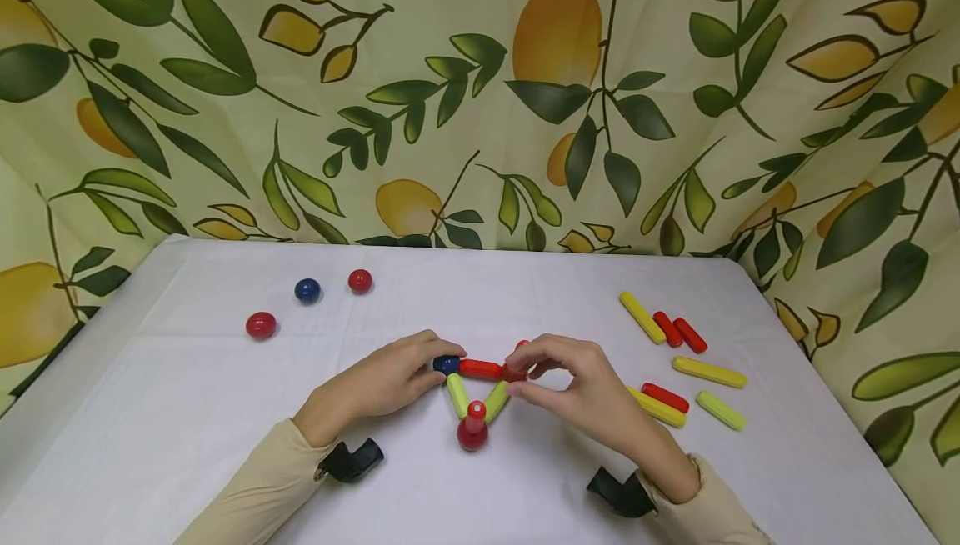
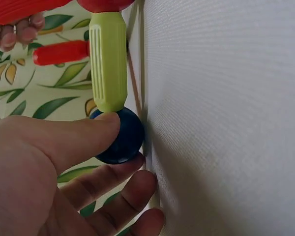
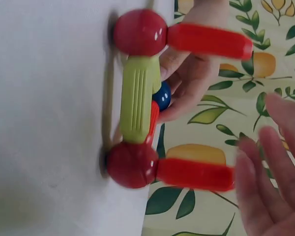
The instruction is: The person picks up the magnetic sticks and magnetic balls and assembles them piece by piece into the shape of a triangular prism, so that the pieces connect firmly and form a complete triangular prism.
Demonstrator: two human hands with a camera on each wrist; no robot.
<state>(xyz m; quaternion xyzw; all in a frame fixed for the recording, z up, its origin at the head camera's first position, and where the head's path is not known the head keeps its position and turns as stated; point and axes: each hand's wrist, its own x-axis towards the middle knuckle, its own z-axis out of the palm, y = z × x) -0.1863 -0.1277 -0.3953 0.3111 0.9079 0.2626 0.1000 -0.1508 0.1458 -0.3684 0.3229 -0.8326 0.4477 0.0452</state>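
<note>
Red-and-green frame [image 1: 496,402] stands between left hand [image 1: 390,376], pinching blue ball [image 2: 131,138], and loose right hand [image 1: 579,380].

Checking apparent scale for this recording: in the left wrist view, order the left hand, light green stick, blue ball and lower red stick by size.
Left hand
Light green stick
Blue ball, partly covered
Lower red stick; it looks farther from the camera, so its true size is unsure.
</note>
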